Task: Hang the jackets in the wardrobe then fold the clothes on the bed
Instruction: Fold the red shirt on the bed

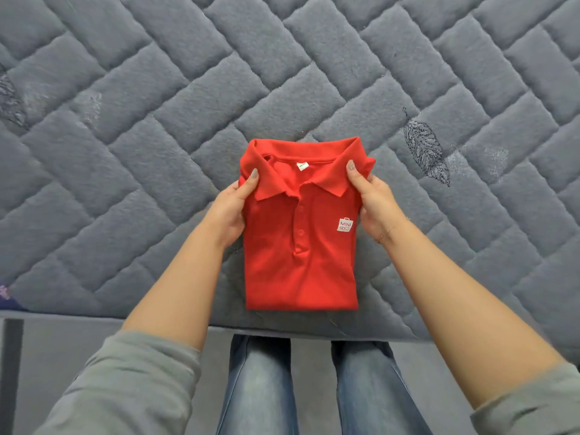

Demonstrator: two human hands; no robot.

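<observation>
From the head camera, looking straight down: a red polo shirt [301,233] lies folded into a neat rectangle near the front edge of the bed [125,120], collar away from the person, button placket and the small white chest logo [345,229] facing up. It sits right at the near edge, probably so both arms can reach it without leaning.

The left hand [233,211] grips the shirt's left side just under the collar, thumb on top of the collar point, the other fingers tucked beneath the fabric. The right hand [372,204] mirrors it on the other side, thumb pressing the collar's right wing, fingers curled under the edge. Both hands are grasping the shirt, neither is free.

Why so high up and so symmetrical? My read: the collar end is the bulkiest part, and pinching it at both shoulders keeps the folded layers together and the bundle square, whether to tidy the collar or to lift the package. The lower hem rests flat on the quilted grey cover.

This shirt looks as good as finished. No jackets or wardrobe show here; a scrap of dark blue cloth [8,298] peeks in at the left edge.
</observation>
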